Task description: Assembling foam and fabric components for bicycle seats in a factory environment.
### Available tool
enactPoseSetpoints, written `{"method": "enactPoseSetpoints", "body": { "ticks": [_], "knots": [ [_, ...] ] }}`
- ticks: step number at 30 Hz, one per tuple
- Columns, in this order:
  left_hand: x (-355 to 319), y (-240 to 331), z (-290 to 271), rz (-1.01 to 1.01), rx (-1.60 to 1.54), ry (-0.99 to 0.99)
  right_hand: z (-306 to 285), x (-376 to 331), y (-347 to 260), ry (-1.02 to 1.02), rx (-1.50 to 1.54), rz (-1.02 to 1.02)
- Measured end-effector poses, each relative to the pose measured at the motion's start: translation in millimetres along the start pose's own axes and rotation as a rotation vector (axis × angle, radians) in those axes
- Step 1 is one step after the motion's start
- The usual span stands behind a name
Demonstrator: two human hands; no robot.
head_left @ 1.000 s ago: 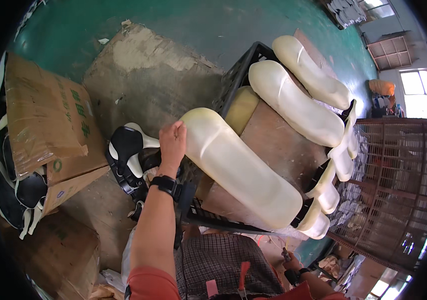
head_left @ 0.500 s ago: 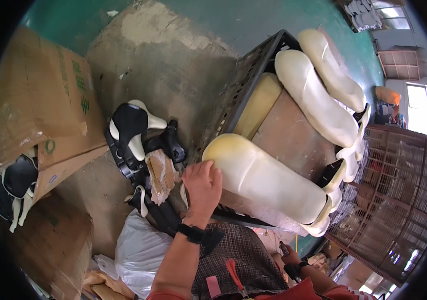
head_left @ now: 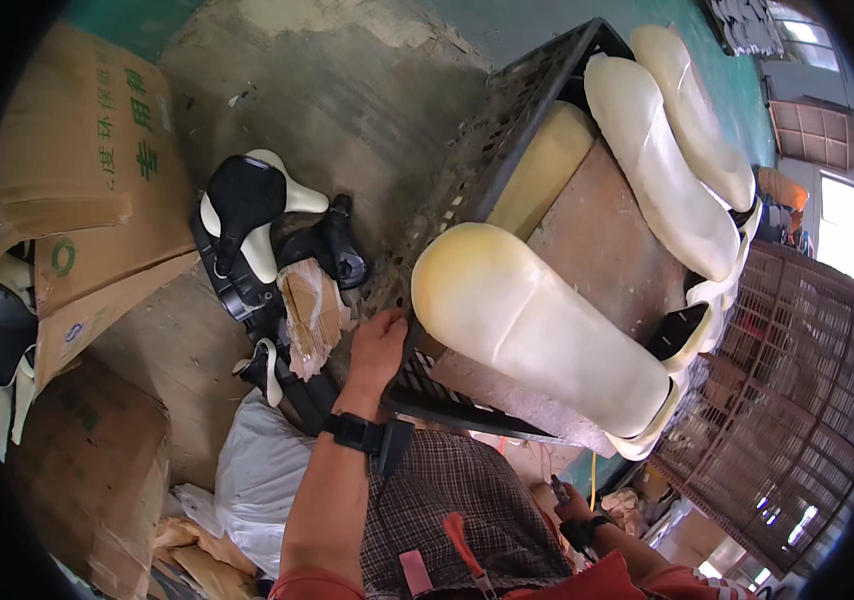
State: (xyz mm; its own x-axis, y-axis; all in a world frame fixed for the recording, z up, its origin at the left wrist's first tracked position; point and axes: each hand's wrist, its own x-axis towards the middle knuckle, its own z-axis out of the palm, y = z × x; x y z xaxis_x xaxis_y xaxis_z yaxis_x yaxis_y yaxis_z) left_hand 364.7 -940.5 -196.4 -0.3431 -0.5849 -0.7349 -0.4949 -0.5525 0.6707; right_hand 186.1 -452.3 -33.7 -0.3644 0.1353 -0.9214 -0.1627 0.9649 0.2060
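My left hand point(head_left: 379, 348) is curled at the near left corner of a black plastic crate point(head_left: 482, 190), its fingertips partly hidden against the rim. Just right of it, a long cream moulded foam cushion point(head_left: 537, 330) with a yellowish rounded end lies across the crate. Two more long cushions point(head_left: 657, 170) rest along the far side, beside a brown cardboard sheet point(head_left: 592, 235). My right hand point(head_left: 574, 506), low in the view, is closed around a small dark tool point(head_left: 559, 488) whose kind I cannot make out.
Black and cream bicycle saddles point(head_left: 247, 205) lie on the floor left of the crate. An open cardboard box point(head_left: 97, 220) with saddles stands farther left. A white plastic bag point(head_left: 262, 480) sits near my left forearm. Wire cages point(head_left: 777, 400) stand at right.
My left hand has moved off the cushion's rounded end, down and left onto the crate's corner. The view has shifted slightly. My right hand keeps the dark tool.
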Motion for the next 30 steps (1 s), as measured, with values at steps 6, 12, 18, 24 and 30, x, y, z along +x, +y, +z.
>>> {"method": "enactPoseSetpoints", "body": {
  "ticks": [6, 12, 18, 24, 30],
  "knots": [
    [-63.4, 24.7, 11.9, 0.298, 0.271, 0.284, 10.8, 11.2, -18.4, 0.094, -0.029, -0.18],
    [-126.5, 1.0, 42.9, -0.003, -0.019, 0.178, 5.2, 18.6, -15.7, 0.138, -0.013, -0.121],
    [-130.3, -29.9, 123.4, -0.484, -0.958, -0.073, -5.8, 31.6, 8.0, 0.107, -0.068, -0.133],
    [-121.7, -54.1, 170.4, -0.291, -0.905, 0.092, -11.8, 63.3, 50.4, 0.101, -0.032, -0.274],
    [-153.2, -10.8, 175.4, 0.161, -0.653, 0.401, -24.2, 71.5, 88.5, 0.048, -0.213, -0.301]
  ]
}}
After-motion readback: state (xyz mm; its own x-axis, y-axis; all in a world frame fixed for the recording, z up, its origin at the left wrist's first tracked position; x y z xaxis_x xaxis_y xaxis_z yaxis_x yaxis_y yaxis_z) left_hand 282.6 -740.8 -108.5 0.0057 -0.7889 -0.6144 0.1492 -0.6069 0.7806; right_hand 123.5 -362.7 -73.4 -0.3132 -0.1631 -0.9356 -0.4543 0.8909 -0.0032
